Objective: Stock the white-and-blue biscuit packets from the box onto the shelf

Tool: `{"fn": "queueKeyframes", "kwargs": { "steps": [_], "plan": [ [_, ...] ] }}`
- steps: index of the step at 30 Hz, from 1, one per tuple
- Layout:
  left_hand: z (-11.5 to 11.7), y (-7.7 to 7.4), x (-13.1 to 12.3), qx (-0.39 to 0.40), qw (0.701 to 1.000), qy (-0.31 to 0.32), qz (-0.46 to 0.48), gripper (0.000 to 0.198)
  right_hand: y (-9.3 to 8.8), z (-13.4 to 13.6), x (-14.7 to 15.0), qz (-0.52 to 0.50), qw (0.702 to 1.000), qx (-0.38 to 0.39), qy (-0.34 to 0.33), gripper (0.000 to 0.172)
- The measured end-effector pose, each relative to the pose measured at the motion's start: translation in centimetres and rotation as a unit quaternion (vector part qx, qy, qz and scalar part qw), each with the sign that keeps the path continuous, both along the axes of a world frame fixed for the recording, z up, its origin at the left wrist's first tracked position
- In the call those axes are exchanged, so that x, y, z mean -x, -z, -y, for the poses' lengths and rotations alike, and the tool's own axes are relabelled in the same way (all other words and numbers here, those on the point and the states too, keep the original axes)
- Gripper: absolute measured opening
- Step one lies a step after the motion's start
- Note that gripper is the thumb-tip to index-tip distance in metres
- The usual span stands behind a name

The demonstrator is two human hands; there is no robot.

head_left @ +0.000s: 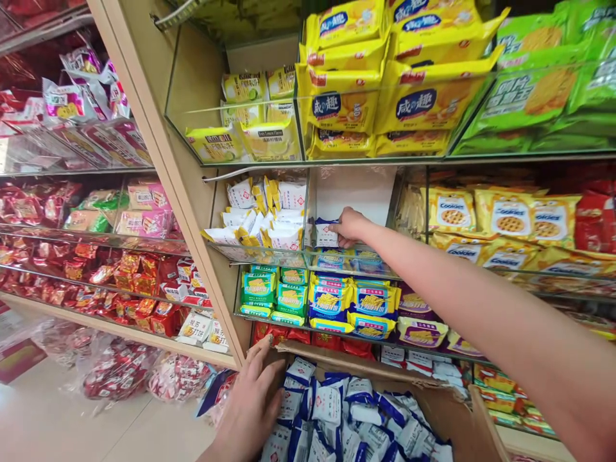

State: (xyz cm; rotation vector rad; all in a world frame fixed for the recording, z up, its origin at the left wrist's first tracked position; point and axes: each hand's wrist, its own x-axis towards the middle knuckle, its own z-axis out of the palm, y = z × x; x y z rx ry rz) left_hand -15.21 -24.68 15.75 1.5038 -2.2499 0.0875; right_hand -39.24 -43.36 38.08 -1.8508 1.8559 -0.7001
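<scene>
My right hand reaches into a middle shelf compartment, its fingers closed on a small white and blue snack packet. The packet is just behind the clear front panel, and the fingertips are partly hidden. Below, a cardboard box holds many loose white and blue snack packets of the same look. My left hand grips the box at its left edge, fingers bent over the rim and thumb toward the packets.
White and yellow packets fill the compartment to the left. Yellow biscuit packs sit above, cookie bags to the right, blue and yellow packs beneath. A wooden upright divides the shelves. Bagged goods lie on the floor.
</scene>
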Motion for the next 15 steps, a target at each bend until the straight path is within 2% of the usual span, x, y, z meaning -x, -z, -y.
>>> {"fn": "queueKeyframes", "kwargs": {
  "steps": [4, 9, 12, 15],
  "plan": [
    [-0.5, 0.6, 0.2, 0.029, 0.999, 0.004, 0.033, 0.036, 0.1, -0.4, 0.1, -0.021, 1.0, -0.003, 0.013, 0.081],
    [-1.5, 0.1, 0.4, 0.042, 0.997, 0.04, 0.043, 0.032, 0.1, 0.0, 0.0, -0.058, 0.998, -0.014, 0.018, 0.089],
    [-2.2, -0.1, 1.5, 0.003, 0.994, 0.109, 0.03, 0.032, -0.9, -0.5, 0.2, -0.134, 0.99, 0.047, 0.021, 0.07],
    [-2.5, 0.8, 3.1, -0.1, 0.976, 0.189, 0.03, 0.04, -1.8, -4.5, 0.3, -0.206, 0.944, 0.259, 0.006, 0.035]
  ]
}}
